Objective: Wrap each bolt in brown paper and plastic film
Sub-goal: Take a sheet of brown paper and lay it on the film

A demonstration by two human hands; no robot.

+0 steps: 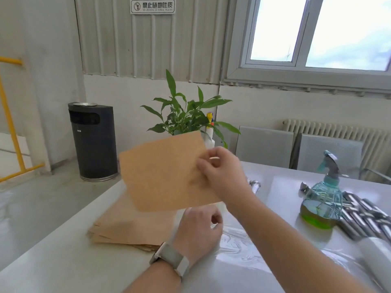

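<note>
My right hand [220, 172] pinches the right edge of a single brown paper sheet [165, 172] and holds it in the air above the table. Under it lies a stack of brown paper sheets [129, 227] on the white table [63, 261]. My left hand [198, 227], a watch on its wrist, hovers with loosely curled fingers at the edge of a sheet of clear plastic film [239, 244] spread on the table; nothing is held in it. A pile of shiny steel bolts [364, 216] lies at the right. One more bolt [254, 186] shows behind my right wrist.
A green-tinted spray bottle [321, 199] stands left of the bolt pile. A white roll [378, 256] lies at the lower right. A potted plant [186, 117] stands at the table's far end, two grey chairs [264, 149] behind. A dark bin [93, 140] stands on the floor.
</note>
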